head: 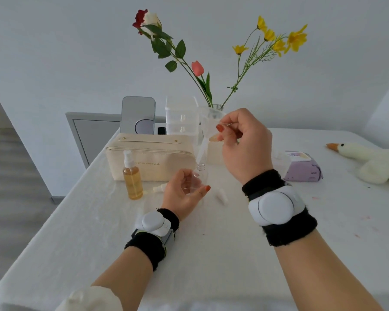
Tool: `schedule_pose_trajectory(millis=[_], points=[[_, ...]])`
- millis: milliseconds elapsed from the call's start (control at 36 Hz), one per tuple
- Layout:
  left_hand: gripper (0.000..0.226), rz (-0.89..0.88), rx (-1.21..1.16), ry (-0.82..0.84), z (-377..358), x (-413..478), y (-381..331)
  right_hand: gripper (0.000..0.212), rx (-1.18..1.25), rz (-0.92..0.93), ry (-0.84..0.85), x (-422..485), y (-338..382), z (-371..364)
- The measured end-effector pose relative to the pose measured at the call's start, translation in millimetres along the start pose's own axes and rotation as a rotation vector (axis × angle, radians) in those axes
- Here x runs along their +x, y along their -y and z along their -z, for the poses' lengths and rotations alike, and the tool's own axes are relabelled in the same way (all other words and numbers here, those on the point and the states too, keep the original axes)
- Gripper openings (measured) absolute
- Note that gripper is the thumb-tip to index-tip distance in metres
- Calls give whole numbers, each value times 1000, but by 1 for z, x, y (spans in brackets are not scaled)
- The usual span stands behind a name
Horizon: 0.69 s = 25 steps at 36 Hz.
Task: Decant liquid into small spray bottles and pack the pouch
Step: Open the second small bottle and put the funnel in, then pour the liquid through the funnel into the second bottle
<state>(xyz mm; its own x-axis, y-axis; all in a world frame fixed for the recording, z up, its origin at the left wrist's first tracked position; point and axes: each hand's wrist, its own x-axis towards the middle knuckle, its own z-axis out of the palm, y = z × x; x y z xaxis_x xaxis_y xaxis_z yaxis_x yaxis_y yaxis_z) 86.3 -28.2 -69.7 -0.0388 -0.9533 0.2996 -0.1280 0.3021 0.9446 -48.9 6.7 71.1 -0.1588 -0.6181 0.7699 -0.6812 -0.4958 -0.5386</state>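
while the funnel [206, 131] hangs spout-down just over the open neck, the step in hand reads as seating it ahead of the pour.
item 1: small clear bottle [201, 170], upright, uncapped; left hand [184, 194] curled round its body.
item 2: clear funnel; rim pinched between thumb and fingertips of the right hand [245, 144]; spout above the left grip, seemingly not yet in the neck.
item 3: amber spray bottle [133, 178], capped, full; stands outward of the left grip, apart from it.
item 4: loose spray top [160, 188]; lies on the table [211, 254] just beside the left grip.
item 5: cream pouch [153, 158]; behind the left grip.
next move calls for: spout lowered straight into the narrow neck, left hand steadying the bottle.
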Motion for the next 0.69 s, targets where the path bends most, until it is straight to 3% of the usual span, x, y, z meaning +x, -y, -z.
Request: schedule_pose_trajectory(millis=[278,528,639,694], points=[[41,-14,-3,12,1,1,0,9,-47,2,88,-9,-6,-5],[63,-151,-55,40,1,6,-16,19,-88,-46,146,-23,-15,-15],[25,-207,15,47,-1,10,-25,14,-69,-52,203,-28,-16,-15],[21,-219,12,35,-3,10,-32,12,-48,-72,228,-30,-16,-15]])
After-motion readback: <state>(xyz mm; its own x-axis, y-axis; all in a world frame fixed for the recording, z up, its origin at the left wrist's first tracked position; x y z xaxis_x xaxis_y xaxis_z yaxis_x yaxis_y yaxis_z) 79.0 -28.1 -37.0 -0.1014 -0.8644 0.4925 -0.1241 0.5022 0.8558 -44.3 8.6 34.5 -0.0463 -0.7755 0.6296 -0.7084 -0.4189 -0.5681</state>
